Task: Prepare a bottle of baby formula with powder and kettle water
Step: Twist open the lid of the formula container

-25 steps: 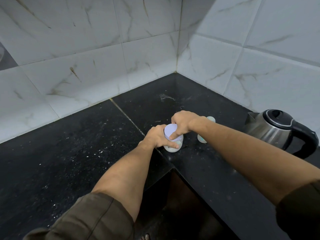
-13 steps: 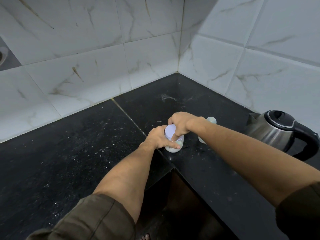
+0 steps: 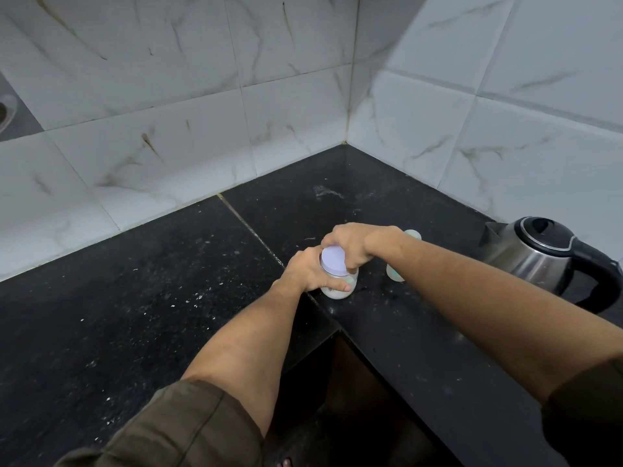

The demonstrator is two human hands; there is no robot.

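A small clear jar of white powder [image 3: 338,288] stands on the black countertop [image 3: 168,298] near its inner corner edge. Its pale lilac lid [image 3: 333,260] sits on top. My left hand [image 3: 308,270] wraps around the jar's body from the left. My right hand [image 3: 354,244] grips the lid's rim from above and behind. A pale baby bottle [image 3: 394,273] stands just right of the jar, mostly hidden by my right forearm. The steel kettle [image 3: 539,257] with a black lid and handle sits at the right.
White marble-look tiled walls meet in a corner behind the counter. The L-shaped counter has a dark open gap [image 3: 354,399] below its inner corner, with toes showing at the bottom. White specks are scattered over the left slab.
Both hands stay on the jar and lid. More of the lilac lid top shows now, with my right hand's fingers shifted around its rim.
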